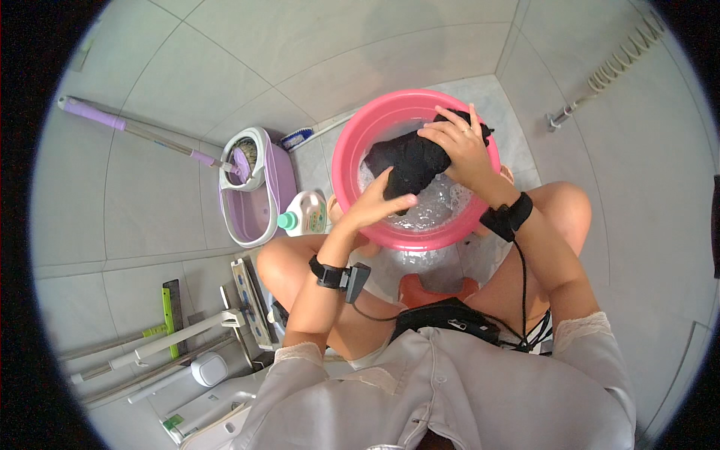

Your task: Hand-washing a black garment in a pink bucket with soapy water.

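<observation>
A black wet cloth (413, 160) is bunched over soapy water (433, 208) in a round pink plastic basin (416, 242). My left hand (379, 199) is at the cloth's lower left end, thumb and fingers spread around its edge. Across the cloth's upper right part lies my right hand (458, 146), with a ring on one finger and its fingers spread. The palms' contact with the cloth is partly hidden, so how firmly each hand grips cannot be told. Foam floats along the basin's near and right sides.
Left of the basin stand a detergent bottle with a green cap (304, 214) and a purple mop bucket (281, 174) holding a spin mop (185, 149). A blue brush (296, 138) lies behind them. A red stool (436, 287) is between my legs. Squeegees and mops lie at lower left.
</observation>
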`<action>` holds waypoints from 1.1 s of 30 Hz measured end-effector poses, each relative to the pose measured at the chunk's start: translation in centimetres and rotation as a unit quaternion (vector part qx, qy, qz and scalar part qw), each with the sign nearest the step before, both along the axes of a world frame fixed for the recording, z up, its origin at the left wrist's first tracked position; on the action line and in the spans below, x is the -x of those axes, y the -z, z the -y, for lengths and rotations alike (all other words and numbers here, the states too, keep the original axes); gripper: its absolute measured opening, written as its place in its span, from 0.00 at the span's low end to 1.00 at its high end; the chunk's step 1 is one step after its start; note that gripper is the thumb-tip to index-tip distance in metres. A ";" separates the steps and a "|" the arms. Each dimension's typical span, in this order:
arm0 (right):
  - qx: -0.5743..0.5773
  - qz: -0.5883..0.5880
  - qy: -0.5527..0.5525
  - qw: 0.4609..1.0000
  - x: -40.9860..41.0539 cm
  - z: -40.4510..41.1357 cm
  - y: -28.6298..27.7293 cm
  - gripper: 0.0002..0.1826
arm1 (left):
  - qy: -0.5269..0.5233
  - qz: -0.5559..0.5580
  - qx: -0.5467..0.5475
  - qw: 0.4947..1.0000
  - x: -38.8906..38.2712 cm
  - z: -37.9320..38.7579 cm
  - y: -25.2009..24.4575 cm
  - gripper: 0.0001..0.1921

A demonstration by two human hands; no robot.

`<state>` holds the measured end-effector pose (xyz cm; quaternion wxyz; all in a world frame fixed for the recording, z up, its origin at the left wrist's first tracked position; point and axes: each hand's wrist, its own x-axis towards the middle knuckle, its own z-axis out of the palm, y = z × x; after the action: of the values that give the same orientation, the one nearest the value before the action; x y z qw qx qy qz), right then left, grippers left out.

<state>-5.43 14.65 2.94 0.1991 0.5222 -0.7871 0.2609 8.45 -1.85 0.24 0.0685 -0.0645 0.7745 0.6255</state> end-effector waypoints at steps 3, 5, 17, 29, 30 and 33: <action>0.008 -0.040 -0.088 0.995 0.1 0.5 -0.2 0.21 | -0.013 0.008 -0.139 0.990 -0.9 3.0 3.0 0.38; 0.040 -0.079 -0.100 0.991 -0.5 0.6 -0.2 0.19 | -0.006 0.010 -0.191 0.982 -0.6 2.9 2.4 0.38; -0.009 -0.069 -0.218 0.973 -3.1 0.6 3.1 0.16 | 0.046 0.058 -0.108 0.991 -1.5 -2.2 2.4 0.29; -0.151 -0.021 -0.218 0.964 -3.4 0.8 5.5 0.09 | -0.022 0.136 0.201 0.970 -1.7 -4.1 4.6 0.21; -0.164 -0.022 -0.223 0.961 -3.0 0.9 5.2 0.09 | -0.024 0.151 0.181 0.971 -1.5 -4.1 4.3 0.22; -0.202 0.002 -0.218 0.955 -2.0 1.0 4.2 0.12 | -0.068 0.072 0.146 0.984 -0.7 -3.5 3.8 0.23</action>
<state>-3.40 13.63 -1.22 0.0260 0.7101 -0.6907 0.1344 9.15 1.60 -3.60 0.0708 -0.1711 0.8442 0.5030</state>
